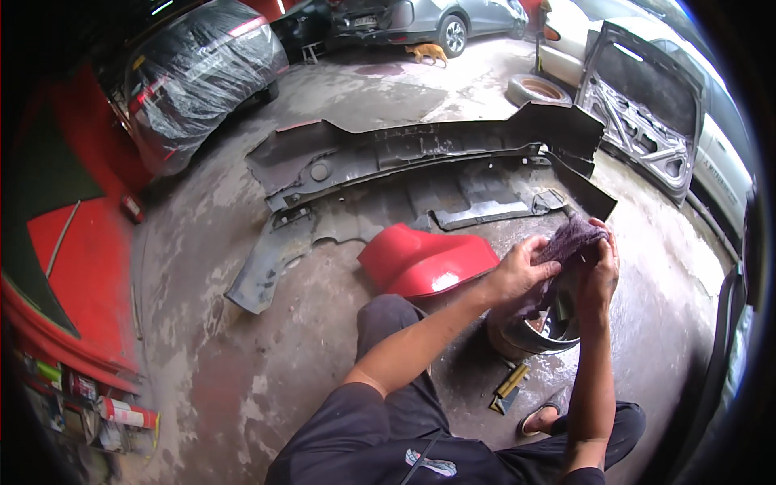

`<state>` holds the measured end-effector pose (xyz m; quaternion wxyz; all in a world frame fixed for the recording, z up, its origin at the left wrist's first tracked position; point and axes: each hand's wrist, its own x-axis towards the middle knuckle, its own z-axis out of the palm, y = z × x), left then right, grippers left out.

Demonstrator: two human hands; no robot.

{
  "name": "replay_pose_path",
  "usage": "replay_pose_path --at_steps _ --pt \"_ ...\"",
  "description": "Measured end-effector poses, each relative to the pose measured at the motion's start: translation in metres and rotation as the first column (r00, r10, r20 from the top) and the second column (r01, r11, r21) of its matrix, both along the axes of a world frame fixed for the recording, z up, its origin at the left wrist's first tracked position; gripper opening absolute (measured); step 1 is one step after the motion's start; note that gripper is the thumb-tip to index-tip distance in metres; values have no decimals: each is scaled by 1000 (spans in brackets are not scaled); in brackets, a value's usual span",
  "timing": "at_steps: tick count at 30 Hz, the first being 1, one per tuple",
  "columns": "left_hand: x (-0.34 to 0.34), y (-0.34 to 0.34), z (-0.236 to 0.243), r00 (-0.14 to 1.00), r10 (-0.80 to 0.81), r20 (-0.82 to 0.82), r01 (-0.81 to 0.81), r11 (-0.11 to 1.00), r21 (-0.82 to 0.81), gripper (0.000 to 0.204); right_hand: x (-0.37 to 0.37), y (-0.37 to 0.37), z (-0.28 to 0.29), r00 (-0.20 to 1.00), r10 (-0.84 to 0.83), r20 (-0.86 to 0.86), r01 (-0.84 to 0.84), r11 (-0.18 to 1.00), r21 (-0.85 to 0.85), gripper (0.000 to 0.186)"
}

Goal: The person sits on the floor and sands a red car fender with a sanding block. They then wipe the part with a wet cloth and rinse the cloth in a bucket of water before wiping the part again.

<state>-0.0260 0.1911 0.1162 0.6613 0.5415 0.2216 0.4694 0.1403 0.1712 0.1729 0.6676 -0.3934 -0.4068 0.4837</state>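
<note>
Both my hands grip a purplish-grey cloth [575,236] above a bucket [517,335]. My left hand [523,268] is closed on its left side, thumb on top. On the cloth's right side, my right hand [600,267] is closed too, with some fingers hidden behind it. The cloth hangs down and covers part of the bucket's opening. Inside the bucket something dark and wet shows, too hidden to name. A glossy red car body part [428,260] lies on the floor left of the bucket.
Beyond the red part lies a large black bumper [420,162]. A yellow block [511,380] sits by my foot. A car hood [643,113] leans at the right, near a tyre [537,90]. A plastic-covered car [198,77] and an orange cat [426,53] are farther back.
</note>
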Motion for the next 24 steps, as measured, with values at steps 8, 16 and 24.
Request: replay_pose_path --at_steps 8,16,24 --pt "-1 12 -29 969 27 -246 13 987 160 33 1 -3 -35 923 33 383 -105 980 169 51" --pt "-21 13 9 898 -121 422 234 946 -226 36 46 10 -23 997 68 29 -70 992 109 40" --pt "-5 32 -34 909 15 416 99 963 -252 51 1 18 -3 998 26 57 -37 982 186 32"
